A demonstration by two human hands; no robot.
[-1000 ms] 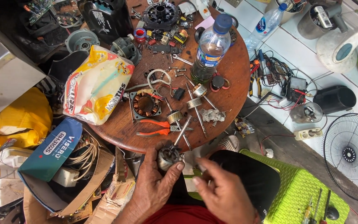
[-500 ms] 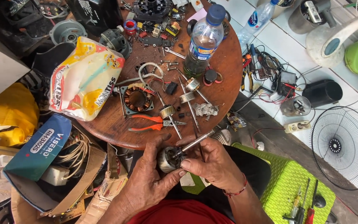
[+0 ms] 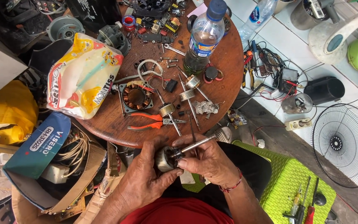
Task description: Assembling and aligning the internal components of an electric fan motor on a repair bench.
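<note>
1. Our left hand point(image 3: 146, 182) grips the motor rotor point(image 3: 165, 158), just off the round table's point(image 3: 228, 66) near edge.
2. Our right hand's point(image 3: 210, 164) fingertips pinch it at the shaft point(image 3: 197, 144), which points up-right.
3. A yellow-white snack bag point(image 3: 81, 79) lies at the table's left edge; a clear bottle point(image 3: 201, 39) with a blue label stands near the far edge.

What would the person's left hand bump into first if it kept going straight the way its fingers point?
Most likely the rim of the round wooden table, just past the left hand and the motor rotor it holds. The orange pliers lie beyond. Depth is hard to judge from above.
</note>
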